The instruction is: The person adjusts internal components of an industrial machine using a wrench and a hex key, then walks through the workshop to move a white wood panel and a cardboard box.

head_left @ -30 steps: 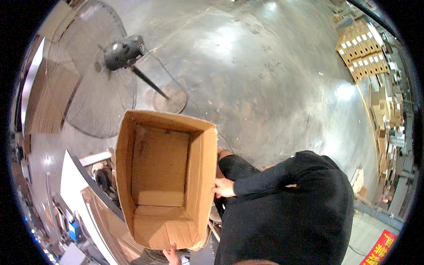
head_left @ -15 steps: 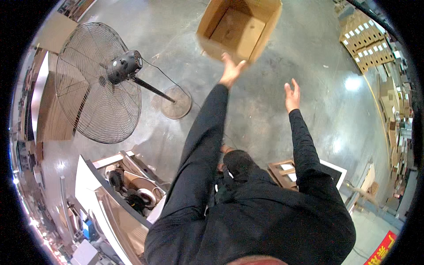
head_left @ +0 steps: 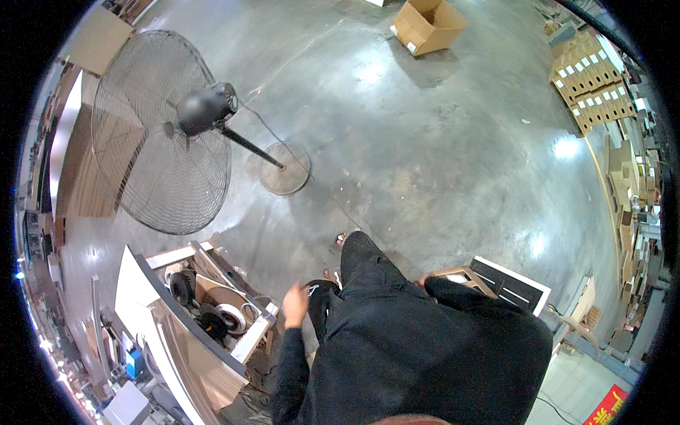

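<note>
A brown open-topped cardboard box point(head_left: 418, 37) is out at the far side of the floor, tilted in view and apart from both hands. My left hand point(head_left: 295, 304) hangs low beside my body, its fingers curled in, with nothing visible in it. It is nearest to the white-edged cabinet point(head_left: 244, 347) with cable reels inside. Only a sliver of my right hand point(head_left: 423, 279) shows past my dark sleeve, close to a wooden frame point(head_left: 460, 275); its fingers are hidden, and I cannot tell whether it touches the frame.
A large black pedestal fan point(head_left: 205, 110) stands at the left, its cable trailing over the grey concrete floor point(head_left: 418, 163). Stacked cartons point(head_left: 591, 88) are at the far right. A white-edged black panel point(head_left: 510, 283) lies at right, near a red banner point(head_left: 608, 405).
The cardboard box has left my left hand and is now farther away on the floor. Both hands have drawn back from their forward reach to beside my body.
</note>
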A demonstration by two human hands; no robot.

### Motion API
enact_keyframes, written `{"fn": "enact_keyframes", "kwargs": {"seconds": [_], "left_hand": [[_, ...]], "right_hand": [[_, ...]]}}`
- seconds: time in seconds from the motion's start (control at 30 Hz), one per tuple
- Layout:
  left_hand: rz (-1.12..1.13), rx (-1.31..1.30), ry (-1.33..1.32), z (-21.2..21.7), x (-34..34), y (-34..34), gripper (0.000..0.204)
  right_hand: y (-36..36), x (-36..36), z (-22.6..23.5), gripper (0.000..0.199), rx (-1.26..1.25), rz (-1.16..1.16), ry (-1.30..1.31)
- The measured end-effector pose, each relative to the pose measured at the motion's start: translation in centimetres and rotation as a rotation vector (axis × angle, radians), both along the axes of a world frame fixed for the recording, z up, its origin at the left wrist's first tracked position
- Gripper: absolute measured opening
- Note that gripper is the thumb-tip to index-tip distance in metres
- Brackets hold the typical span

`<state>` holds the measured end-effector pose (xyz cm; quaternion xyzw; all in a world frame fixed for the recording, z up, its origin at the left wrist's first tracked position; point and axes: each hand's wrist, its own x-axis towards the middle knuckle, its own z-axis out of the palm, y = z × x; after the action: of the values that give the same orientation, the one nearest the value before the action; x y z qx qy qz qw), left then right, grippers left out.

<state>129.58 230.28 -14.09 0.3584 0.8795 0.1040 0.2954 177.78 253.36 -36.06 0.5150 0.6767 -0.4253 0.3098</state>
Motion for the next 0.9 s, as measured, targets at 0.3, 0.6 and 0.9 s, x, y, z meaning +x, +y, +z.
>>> {"fn": "enact_keyframes", "kwargs": {"seconds": [0.3,0.6,0.9], "left_hand": [[0.793,0.096,-0.041,3.1,-0.3,-23.2,0.041],[1.047,0.473,-0.058,1.6,-15.2,-20.1,0.043],[0.629,0.491,0.005,5.9,-45.4,-7.5,0.037]], "right_hand": [[25.2,-37.6,6.8,0.051,0.369,0.112,0.291],[10.9,-58.4,15.9,0.061,0.216,0.576,0.383],[6.3,-47.5,7.0,0.045,0.038,0.109,0.072]]}}
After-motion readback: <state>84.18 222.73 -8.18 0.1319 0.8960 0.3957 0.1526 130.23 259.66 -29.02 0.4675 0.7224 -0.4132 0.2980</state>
